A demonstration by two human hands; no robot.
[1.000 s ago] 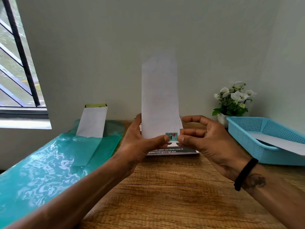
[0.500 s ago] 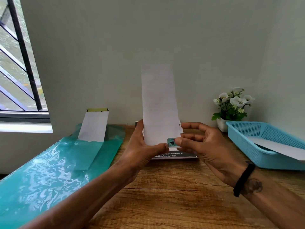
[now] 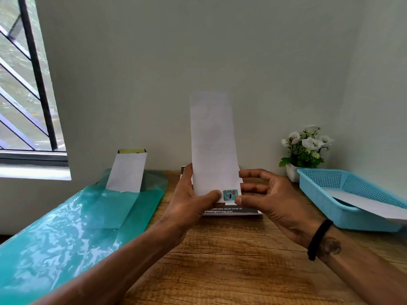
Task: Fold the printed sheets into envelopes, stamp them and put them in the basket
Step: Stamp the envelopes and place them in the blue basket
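**One envelope is getting its stamp, one is already lying in the basket**

One folded envelope (image 3: 213,146) is standing upright in front of the person, just above the printed sheets (image 3: 231,211) that are lying on the counter (image 3: 220,260). The left hand (image 3: 193,205) is gripping the envelope's lower left edge, thumb pressing on the front. The right hand (image 3: 271,201) is pinching the lower right corner beside the small teal stamp (image 3: 230,195), its other fingers (image 3: 253,173) spreading loosely behind the paper. The stamp is sitting on the envelope's bottom right corner; judging from this, the stamping step is finishing or being pressed down, and the drop into the basket is coming next.

Right of the envelope, the blue basket (image 3: 330,194) is already holding one white envelope-like piece (image 3: 363,204), so at least one round looks done. Left of the envelope, another white envelope (image 3: 126,172) is poking out of a teal plastic bag (image 3: 66,227).

Much is staying unclear. How many printed sheets are remaining is hard to judge, since the hands are covering most of the stack and only a strip of text is showing. Whether the stamp is fully stuck cannot be told. The basket is running off the frame's right edge, so its contents are only partly visible.
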